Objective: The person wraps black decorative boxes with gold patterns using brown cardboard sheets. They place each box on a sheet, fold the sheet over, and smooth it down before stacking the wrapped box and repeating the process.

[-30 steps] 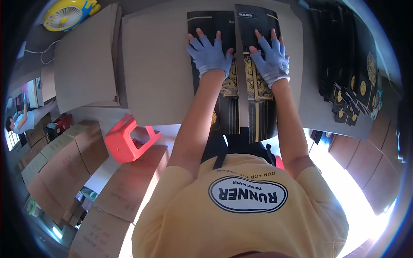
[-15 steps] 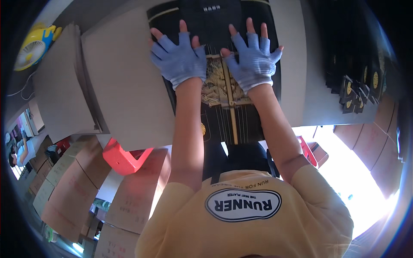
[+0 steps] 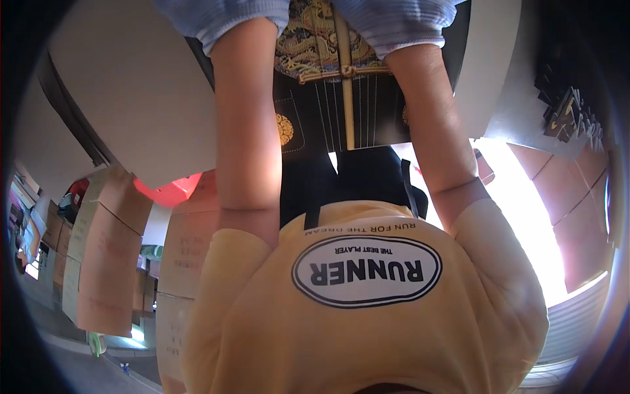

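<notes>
A black sheet [image 3: 305,118] with a gold dragon print, a round gold emblem and dotted lines lies in front of me. Down its middle runs a gold strip [image 3: 346,108], crossed by a knotted gold band. My left hand [image 3: 230,14], in a light blue knitted glove, is over the sheet's left side at the top edge of the picture. Over its right side is my right hand [image 3: 410,23], gloved alike. Only the cuffs and lower parts of both gloves show. The fingers are cut off by the frame, so what they touch is hidden.
The sheet rests on a pale grey work surface [image 3: 138,92]. Small black-and-gold pieces [image 3: 567,118] are piled at the right. A red plastic stool [image 3: 174,190] and stacked cardboard boxes [image 3: 111,262] stand at the left; more boxes [image 3: 564,190] are at the right.
The whole view has shifted, so the sheet, stool and boxes sit higher in the picture. My hands, earlier seen with fingers spread on the sheet, are now partly beyond the top edge.
</notes>
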